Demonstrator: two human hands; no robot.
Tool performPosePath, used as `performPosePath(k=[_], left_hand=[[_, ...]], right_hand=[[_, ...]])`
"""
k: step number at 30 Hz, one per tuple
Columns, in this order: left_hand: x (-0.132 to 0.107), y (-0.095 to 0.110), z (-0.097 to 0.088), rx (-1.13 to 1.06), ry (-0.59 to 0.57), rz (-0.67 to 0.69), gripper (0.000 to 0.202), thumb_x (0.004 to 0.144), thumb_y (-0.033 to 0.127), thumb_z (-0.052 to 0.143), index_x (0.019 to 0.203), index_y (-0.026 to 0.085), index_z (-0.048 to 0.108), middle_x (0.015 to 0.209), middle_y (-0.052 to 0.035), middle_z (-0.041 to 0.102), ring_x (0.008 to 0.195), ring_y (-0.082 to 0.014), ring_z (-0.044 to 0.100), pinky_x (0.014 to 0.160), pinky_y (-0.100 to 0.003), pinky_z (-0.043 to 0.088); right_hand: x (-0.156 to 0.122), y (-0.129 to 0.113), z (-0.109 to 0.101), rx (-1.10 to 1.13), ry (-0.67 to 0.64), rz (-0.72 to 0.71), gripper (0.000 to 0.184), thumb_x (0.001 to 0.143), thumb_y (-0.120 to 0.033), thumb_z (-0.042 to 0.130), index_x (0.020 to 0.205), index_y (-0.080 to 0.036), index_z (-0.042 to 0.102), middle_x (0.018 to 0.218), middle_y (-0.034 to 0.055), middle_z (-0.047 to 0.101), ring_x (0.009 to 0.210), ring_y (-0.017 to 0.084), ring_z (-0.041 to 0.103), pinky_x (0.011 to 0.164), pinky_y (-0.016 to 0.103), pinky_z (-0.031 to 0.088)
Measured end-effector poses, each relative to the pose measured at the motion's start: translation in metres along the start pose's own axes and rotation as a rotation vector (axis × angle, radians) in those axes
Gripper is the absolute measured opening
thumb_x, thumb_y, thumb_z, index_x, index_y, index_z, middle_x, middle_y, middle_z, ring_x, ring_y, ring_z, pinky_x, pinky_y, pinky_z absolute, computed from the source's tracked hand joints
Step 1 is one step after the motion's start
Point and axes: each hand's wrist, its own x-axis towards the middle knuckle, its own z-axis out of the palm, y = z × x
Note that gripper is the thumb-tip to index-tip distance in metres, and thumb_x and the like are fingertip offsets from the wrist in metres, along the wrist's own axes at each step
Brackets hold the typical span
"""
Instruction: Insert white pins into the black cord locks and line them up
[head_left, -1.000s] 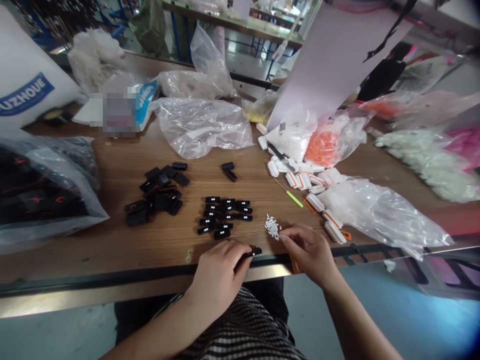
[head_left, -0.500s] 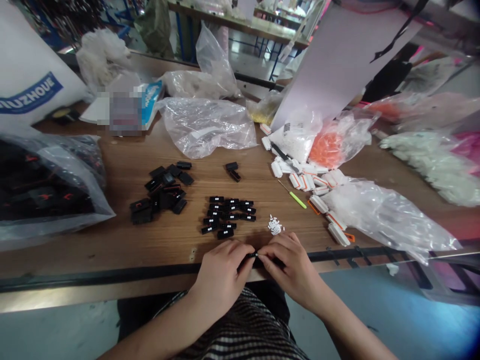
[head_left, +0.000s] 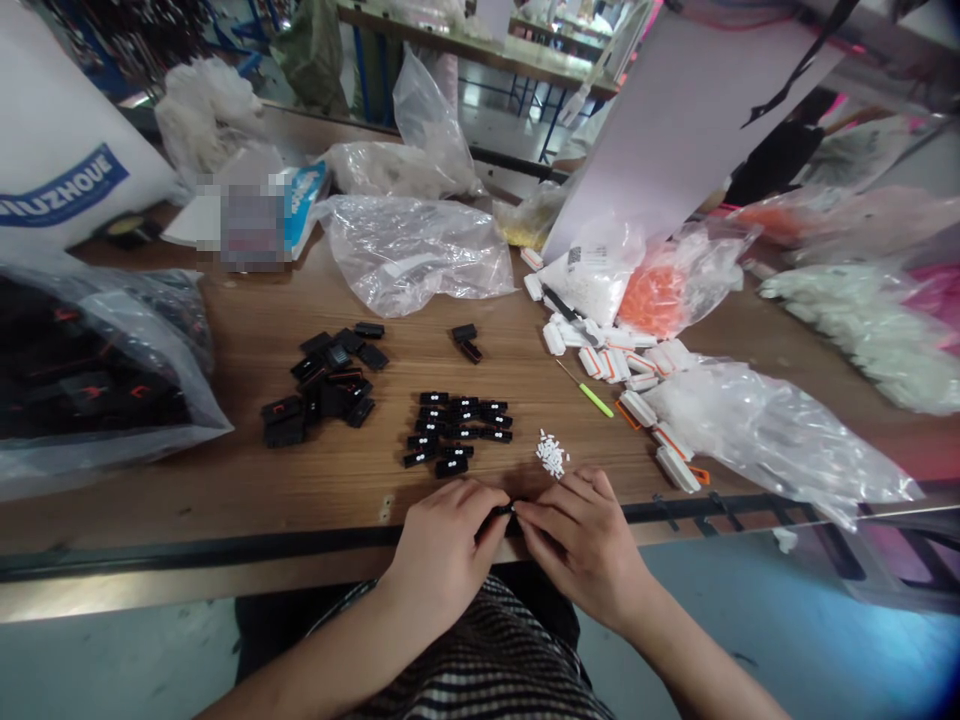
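Between thumb and fingers, my left hand (head_left: 450,535) pinches a small black plastic part (head_left: 502,510) at the table's front edge; the fingers cover most of it. My right hand (head_left: 581,540) is closed at that part's right end, its thumb and forefinger tips pressed together there. Whether a tiny white peg sits between those tips is hidden. Just beyond the right hand lies a small heap of white pegs (head_left: 551,453). Several black parts with paired white dots (head_left: 463,433) stand in rough rows beyond my left hand.
Left of the rows is a pile of plain black pieces (head_left: 322,385), with a bag of black parts (head_left: 97,370) farther left. A green-handled screwdriver (head_left: 596,400) lies near white-and-orange casings (head_left: 611,360). A clear plastic bag (head_left: 772,430) covers the right side.
My right fingertips have shifted slightly at the black part's end, and the hand has turned a little. The left hand stays in place.
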Motion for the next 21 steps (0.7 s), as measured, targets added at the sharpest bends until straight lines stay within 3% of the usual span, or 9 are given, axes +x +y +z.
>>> performPosePath(k=[8, 12, 17, 21], left_hand=[[0.001, -0.001, -0.001, -0.004, -0.011, -0.001, 0.010, 0.090, 0.015, 0.061, 0.097, 0.021, 0.064, 0.091, -0.0019, 0.068, 0.085, -0.0220, 0.065, 0.077, -0.040, 0.055], [-0.001, 0.000, -0.001, -0.016, 0.026, 0.034, 0.016, 0.092, 0.013, 0.058, 0.105, 0.022, 0.062, 0.099, -0.0027, 0.066, 0.089, -0.0200, 0.064, 0.081, -0.038, 0.055], [-0.008, 0.002, -0.004, -0.030, 0.139, 0.086, 0.011, 0.093, 0.016, 0.059, 0.103, 0.020, 0.060, 0.101, -0.0041, 0.061, 0.093, -0.0173, 0.063, 0.081, -0.031, 0.055], [-0.009, 0.003, -0.005, -0.026, 0.137, 0.085, 0.007, 0.093, 0.017, 0.058, 0.099, 0.020, 0.060, 0.096, -0.0029, 0.061, 0.088, -0.0171, 0.064, 0.077, -0.030, 0.054]], right_hand=[[0.004, 0.013, -0.005, 0.061, -0.072, 0.055, 0.013, 0.089, -0.023, 0.065, 0.100, -0.020, 0.071, 0.083, 0.0040, 0.070, 0.080, 0.019, 0.059, 0.077, 0.036, 0.035], [0.013, 0.019, -0.007, 0.033, -0.120, 0.047, 0.005, 0.087, -0.021, 0.067, 0.090, -0.020, 0.071, 0.081, 0.0028, 0.069, 0.080, 0.019, 0.060, 0.078, 0.036, 0.035], [0.033, 0.023, -0.001, -0.103, -0.055, 0.076, 0.007, 0.088, -0.022, 0.067, 0.084, -0.019, 0.071, 0.074, 0.0021, 0.069, 0.076, 0.020, 0.060, 0.078, 0.036, 0.035], [0.042, 0.022, 0.008, -0.195, -0.036, 0.050, 0.010, 0.091, -0.023, 0.064, 0.089, -0.018, 0.072, 0.075, 0.0028, 0.071, 0.075, 0.021, 0.061, 0.080, 0.038, 0.035]])
